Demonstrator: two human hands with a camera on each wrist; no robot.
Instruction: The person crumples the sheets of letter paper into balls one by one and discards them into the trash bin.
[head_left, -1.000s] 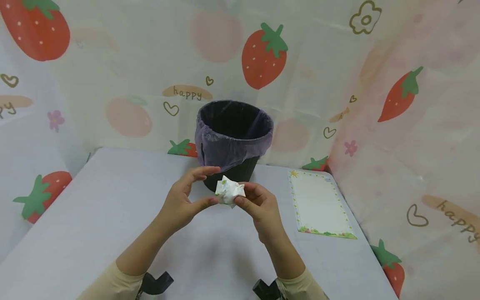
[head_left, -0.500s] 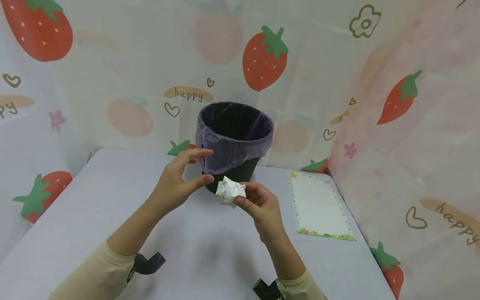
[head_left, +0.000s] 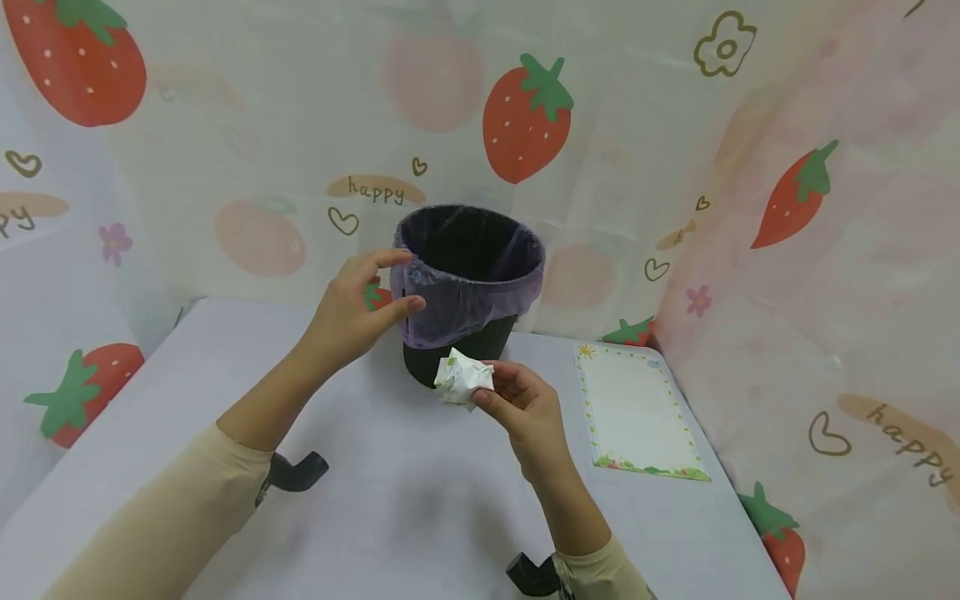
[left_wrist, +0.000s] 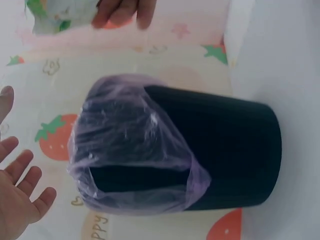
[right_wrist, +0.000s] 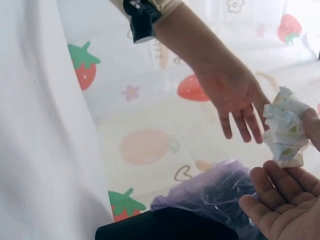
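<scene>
My right hand pinches a crumpled ball of white paper between thumb and fingers, in front of the bin. Green print shows on the crumpled paper in the right wrist view. My left hand is raised with relaxed, spread fingers, holding nothing. In the head view its fingertips overlap the left side of the black trash bin. A purple plastic liner is folded over the bin's rim. The left wrist view shows the left hand apart from the liner.
A white sheet with a printed border lies on the right of the white table. A strawberry-print curtain stands behind and beside the table. Black wrist cameras are strapped at both sleeves.
My left hand has moved off the crumpled paper, up and to the left, to beside the bin's rim. The right hand keeps hold of the paper, nearly still.
</scene>
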